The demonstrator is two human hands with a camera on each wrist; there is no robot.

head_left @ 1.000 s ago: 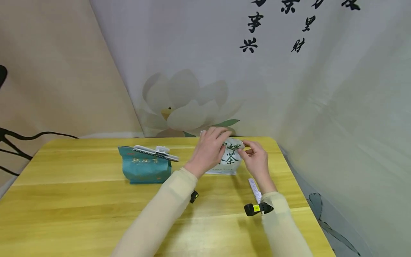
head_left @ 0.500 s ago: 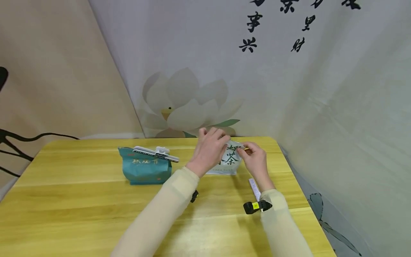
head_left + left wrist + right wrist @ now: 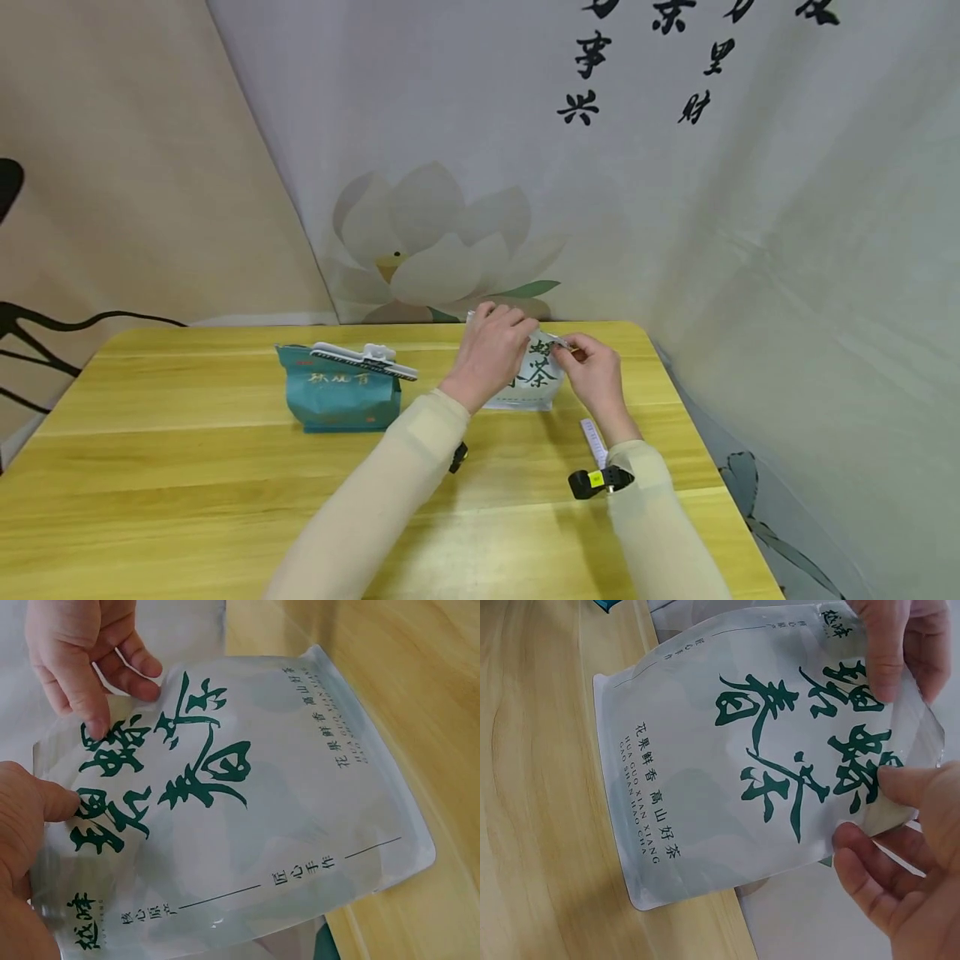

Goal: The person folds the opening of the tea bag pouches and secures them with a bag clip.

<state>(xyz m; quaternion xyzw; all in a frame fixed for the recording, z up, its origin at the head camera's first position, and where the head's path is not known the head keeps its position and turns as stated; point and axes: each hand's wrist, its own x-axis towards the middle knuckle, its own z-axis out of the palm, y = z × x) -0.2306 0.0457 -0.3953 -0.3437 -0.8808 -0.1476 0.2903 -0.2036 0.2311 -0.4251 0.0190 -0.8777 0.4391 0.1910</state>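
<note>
A white tea pouch (image 3: pixel 537 390) with large green characters stands near the table's back edge. My left hand (image 3: pixel 489 354) grips the upper left of the pouch, its thumb on the printed front. At the upper right corner, my right hand (image 3: pixel 594 375) pinches the top between thumb and fingers. Up close in the right wrist view, the pouch (image 3: pixel 697 802) shows its front, with the right thumb pressed near the top edge and the left hand (image 3: pixel 900 645) beside it. The left wrist view shows both thumbs on the pouch (image 3: pixel 300 802) front. The pouch's back is hidden.
To the left stands a teal pouch (image 3: pixel 341 404), its top held by a white sealing clip (image 3: pixel 367 360). A narrow whitish strip (image 3: pixel 592 440), perhaps another clip, lies by the right wrist on the wooden table (image 3: pixel 210 500). A printed curtain (image 3: pixel 450 108) hangs behind.
Both hands stay on the white pouch. Its upper edge has bent down and over toward me, covering part of the upper lettering. The right hand has shifted slightly left; the teal pouch stays put.
</note>
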